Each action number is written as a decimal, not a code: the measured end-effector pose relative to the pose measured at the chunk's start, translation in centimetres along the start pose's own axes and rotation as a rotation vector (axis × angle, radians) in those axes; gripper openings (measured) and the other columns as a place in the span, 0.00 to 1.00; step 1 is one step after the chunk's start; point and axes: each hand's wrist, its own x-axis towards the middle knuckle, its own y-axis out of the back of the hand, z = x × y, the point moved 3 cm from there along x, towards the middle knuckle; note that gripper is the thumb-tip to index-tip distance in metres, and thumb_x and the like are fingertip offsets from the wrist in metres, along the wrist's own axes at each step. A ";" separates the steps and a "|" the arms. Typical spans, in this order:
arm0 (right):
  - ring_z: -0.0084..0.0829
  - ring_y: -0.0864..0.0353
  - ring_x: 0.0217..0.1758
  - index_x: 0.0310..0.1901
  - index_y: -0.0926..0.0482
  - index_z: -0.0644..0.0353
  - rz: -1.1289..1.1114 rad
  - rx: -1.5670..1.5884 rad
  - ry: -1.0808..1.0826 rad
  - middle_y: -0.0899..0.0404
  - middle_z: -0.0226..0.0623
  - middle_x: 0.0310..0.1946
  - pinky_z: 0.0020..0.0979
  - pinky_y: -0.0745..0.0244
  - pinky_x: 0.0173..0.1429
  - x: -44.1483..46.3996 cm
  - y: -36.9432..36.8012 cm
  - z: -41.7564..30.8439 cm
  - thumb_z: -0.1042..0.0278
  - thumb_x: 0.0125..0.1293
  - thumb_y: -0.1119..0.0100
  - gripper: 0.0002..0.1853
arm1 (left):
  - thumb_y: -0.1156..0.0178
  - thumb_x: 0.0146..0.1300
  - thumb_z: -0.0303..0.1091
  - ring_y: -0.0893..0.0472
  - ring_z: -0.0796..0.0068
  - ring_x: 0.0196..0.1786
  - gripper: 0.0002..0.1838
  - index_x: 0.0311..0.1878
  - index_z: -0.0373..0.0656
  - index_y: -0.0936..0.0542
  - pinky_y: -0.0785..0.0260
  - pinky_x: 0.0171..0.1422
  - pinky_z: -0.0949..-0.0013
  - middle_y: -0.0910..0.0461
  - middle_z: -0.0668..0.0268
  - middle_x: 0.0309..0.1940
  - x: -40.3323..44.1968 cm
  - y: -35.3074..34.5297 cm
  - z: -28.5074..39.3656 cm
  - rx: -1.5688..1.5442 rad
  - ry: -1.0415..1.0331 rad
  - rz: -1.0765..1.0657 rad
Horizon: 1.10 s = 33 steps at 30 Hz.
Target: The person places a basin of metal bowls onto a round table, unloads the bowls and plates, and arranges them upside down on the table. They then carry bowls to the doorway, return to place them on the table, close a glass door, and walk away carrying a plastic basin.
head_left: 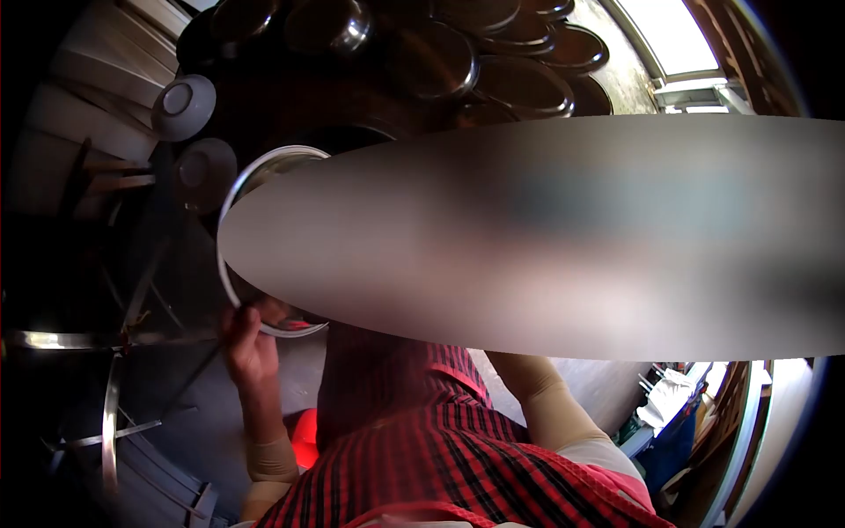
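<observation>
Nearest, a red-and-black checked apron [405, 449]; beyond it, the left hand [250, 352] grips the rim of a round basin [273, 169] before the body. A blur obscures the right hand, so its fingers cannot be judged. Farther: a white bowl [189, 110], then round metal vessels [436, 62].

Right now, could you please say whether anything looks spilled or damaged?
Nothing visible looks spilled or damaged. The white-rimmed basin in the left hand is mostly blurred out, so I cannot judge its inside.
</observation>
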 end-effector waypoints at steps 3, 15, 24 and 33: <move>0.24 0.27 0.22 0.30 0.23 0.67 0.046 0.019 0.027 0.24 0.35 0.22 0.24 0.35 0.26 -2.6 1.4 2.1 0.74 0.45 0.42 0.09 | 0.50 0.59 0.23 0.28 0.68 0.45 0.17 0.52 0.36 0.33 0.36 0.50 0.60 0.26 0.59 0.42 -2.9 1.9 1.3 -0.075 -0.048 -0.089; 0.27 0.24 0.24 0.33 0.24 0.70 0.259 0.287 0.112 0.23 0.38 0.23 0.25 0.31 0.26 -20.1 10.0 13.1 0.76 0.45 0.44 0.11 | 0.52 0.59 0.22 0.40 0.61 0.63 0.22 0.58 0.36 0.37 0.54 0.67 0.51 0.39 0.58 0.61 -13.3 1.0 -0.3 -0.432 0.222 -0.326; 0.28 0.25 0.22 0.30 0.25 0.73 0.414 0.574 0.190 0.24 0.39 0.22 0.26 0.30 0.25 -32.3 21.4 20.3 0.76 0.46 0.45 0.09 | 0.52 0.58 0.22 0.40 0.57 0.63 0.23 0.58 0.34 0.36 0.54 0.67 0.50 0.39 0.53 0.60 -19.6 -9.5 -7.9 -0.437 0.571 -0.491; 0.21 0.26 0.22 0.28 0.23 0.68 0.607 0.674 0.244 0.24 0.32 0.23 0.23 0.32 0.27 -41.7 37.6 26.9 0.73 0.47 0.45 0.08 | 0.47 0.58 0.32 0.24 0.66 0.41 0.13 0.48 0.45 0.26 0.33 0.45 0.60 0.22 0.65 0.40 -31.9 -24.5 -21.7 0.049 0.521 -0.376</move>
